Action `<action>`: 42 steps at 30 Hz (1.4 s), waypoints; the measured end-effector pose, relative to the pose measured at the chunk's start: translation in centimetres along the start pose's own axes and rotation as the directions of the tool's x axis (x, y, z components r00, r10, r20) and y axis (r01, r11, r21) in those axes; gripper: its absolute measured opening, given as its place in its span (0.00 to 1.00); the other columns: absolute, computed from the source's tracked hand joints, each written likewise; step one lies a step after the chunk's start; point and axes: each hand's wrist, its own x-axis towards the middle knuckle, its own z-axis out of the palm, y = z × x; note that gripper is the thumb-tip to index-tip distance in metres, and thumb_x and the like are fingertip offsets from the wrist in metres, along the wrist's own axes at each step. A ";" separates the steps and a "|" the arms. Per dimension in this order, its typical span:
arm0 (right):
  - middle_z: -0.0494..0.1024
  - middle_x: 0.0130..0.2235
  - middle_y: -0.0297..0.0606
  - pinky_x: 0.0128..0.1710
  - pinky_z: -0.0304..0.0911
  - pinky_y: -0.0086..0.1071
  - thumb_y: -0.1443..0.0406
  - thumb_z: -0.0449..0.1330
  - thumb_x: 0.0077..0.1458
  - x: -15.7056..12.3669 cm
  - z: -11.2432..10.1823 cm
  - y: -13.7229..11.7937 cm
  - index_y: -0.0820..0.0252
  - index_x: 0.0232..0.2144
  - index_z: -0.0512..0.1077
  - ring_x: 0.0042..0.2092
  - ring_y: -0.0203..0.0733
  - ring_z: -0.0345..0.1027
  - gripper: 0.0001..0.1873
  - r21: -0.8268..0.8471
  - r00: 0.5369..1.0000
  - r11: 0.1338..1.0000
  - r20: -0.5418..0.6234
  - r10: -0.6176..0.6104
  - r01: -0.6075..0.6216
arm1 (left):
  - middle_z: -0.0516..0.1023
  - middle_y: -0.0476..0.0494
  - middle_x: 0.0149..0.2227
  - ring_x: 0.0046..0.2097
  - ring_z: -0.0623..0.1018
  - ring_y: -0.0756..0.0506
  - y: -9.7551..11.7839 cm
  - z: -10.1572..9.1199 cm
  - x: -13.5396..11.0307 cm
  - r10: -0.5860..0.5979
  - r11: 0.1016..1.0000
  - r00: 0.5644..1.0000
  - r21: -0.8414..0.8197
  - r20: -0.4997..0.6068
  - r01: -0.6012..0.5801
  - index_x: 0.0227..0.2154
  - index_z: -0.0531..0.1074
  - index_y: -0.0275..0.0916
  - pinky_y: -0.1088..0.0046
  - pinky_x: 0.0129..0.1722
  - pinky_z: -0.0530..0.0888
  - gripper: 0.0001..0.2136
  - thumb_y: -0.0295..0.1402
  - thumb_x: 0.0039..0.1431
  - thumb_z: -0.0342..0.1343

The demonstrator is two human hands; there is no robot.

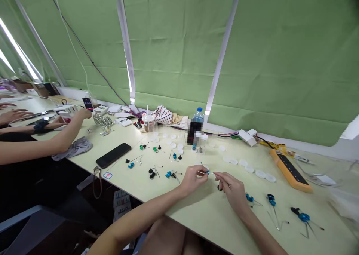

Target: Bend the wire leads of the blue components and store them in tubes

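Observation:
My left hand (194,178) pinches a small blue bead-like part on a thin metal pin (209,172) just above the pale table (202,214). My right hand (231,189) meets it from the right, fingertips closed on the other end of the same pin. A small black piece (219,188) lies on the table under my right hand. Finished blue and black parts on wire pins (271,200) lie to the right of my right wrist. More loose blue, green and black pieces (153,172) lie to the left.
White round caps (254,169) are scattered across the table's middle. A water bottle (198,129), a plastic cup (148,122), a black phone (113,155) and an orange-edged meter (291,169) stand around. Other people's arms (42,143) rest at the left.

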 end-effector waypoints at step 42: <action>0.71 0.34 0.38 0.34 0.62 0.30 0.60 0.45 0.64 -0.4 -0.6 -0.5 0.58 0.34 0.71 0.29 0.36 0.66 0.17 -0.214 0.981 0.967 -0.107 -0.161 0.135 | 0.79 0.41 0.38 0.39 0.78 0.45 -0.5 2.3 -1.7 0.046 0.999 0.989 0.035 -0.139 -0.041 0.35 0.76 0.37 0.64 0.42 0.76 0.13 0.40 0.54 0.55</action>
